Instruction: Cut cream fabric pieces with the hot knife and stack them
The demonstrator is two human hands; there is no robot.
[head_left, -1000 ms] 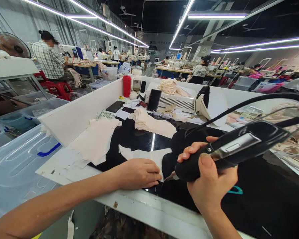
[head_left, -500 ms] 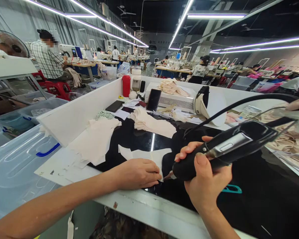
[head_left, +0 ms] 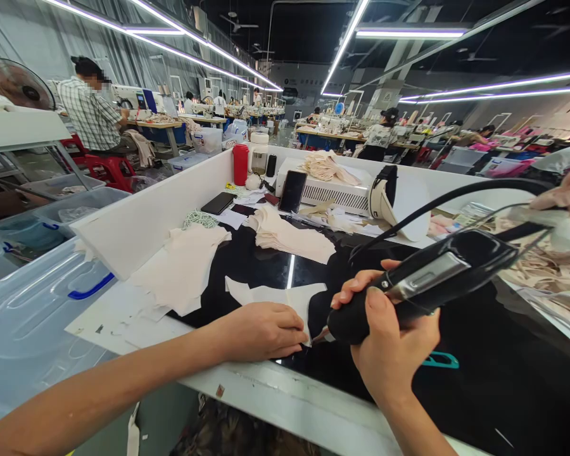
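My right hand [head_left: 389, 329] is wrapped around a black corded hand tool [head_left: 427, 278] with a silver panel and a narrow metal tip. The tip points down-left at the corner of a white fabric piece [head_left: 275, 294] on the glossy black work surface [head_left: 479, 399]. My left hand [head_left: 266, 332] rests on this piece's near edge, fingers together and bent down onto the corner beside the tip; its thumb is hidden. To the left lies a stack of cream fabric pieces [head_left: 180, 266]. Another cream stack [head_left: 292, 234] sits farther back.
A teal flat object [head_left: 441, 360] lies right of my right hand. Behind the stacks are a phone [head_left: 293, 191], a white vented box [head_left: 335, 196] and a red cup [head_left: 240, 164]. At far right a person's hand [head_left: 565, 196] is above clear plastic and cream fabric pieces.
The black tool and my right hand have shifted very slightly left, and the other person's hand at far right reaches farther into view. My left hand and the fabric stay put.
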